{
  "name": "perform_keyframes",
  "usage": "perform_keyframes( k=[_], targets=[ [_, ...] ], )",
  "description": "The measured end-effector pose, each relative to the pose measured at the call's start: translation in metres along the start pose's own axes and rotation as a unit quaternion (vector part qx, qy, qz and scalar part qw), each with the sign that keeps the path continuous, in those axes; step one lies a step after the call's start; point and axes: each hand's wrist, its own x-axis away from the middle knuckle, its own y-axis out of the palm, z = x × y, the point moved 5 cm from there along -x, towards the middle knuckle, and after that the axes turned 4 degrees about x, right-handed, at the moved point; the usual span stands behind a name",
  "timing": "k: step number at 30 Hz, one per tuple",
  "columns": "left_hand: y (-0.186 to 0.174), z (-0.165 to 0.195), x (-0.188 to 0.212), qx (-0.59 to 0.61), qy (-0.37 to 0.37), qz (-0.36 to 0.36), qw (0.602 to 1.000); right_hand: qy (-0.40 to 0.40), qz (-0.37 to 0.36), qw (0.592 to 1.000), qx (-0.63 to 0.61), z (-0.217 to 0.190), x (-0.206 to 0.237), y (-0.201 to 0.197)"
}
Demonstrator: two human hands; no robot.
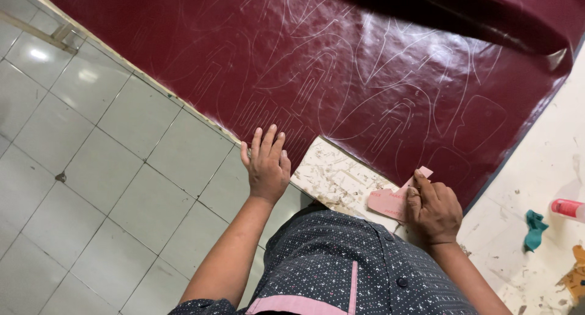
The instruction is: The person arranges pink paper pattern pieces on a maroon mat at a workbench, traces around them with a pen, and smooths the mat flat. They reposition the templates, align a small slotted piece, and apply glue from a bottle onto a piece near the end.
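The left hand (266,162) lies flat, fingers spread, on the dark red sheet (365,65). The right hand (434,208) pinches a pink card piece (385,202), maybe a pattern.

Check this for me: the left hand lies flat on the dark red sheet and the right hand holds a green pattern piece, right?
Not quite. The pattern piece in the right hand is pink, not green, as the head view shows. The left hand does lie flat on the dark red sheet.

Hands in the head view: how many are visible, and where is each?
2. The left hand lies flat on the near edge of the dark red sheet. The right hand grips a pink template at the worktable edge.
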Motion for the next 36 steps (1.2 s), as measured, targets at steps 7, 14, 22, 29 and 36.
perform_keyframes(
  k=[7, 14, 22, 29, 36],
  targets=[
    [-0.002, -0.003, 0.001, 0.013, 0.003, 0.001, 1.0, -0.007, 0.012, 1.0, 0.003, 0.001, 0.002, 0.005],
    [-0.004, -0.005, -0.001, 0.025, 0.0, 0.007, 1.0, 0.004, 0.004, 1.0, 0.026, 0.007, 0.004, 0.013],
    [-0.006, -0.01, -0.003, 0.034, -0.014, -0.01, 0.999, 0.006, 0.002, 1.0, 0.029, 0.008, 0.007, 0.019],
    [-0.001, -0.013, -0.003, 0.031, -0.018, -0.01, 0.999, 0.018, -0.01, 0.999, 0.028, 0.012, 0.008, 0.026],
    [-0.008, 0.001, -0.016, -0.006, -0.045, -0.052, 0.998, -0.003, 0.022, 1.0, 0.004, 0.006, -0.003, 0.013]
  ],
)
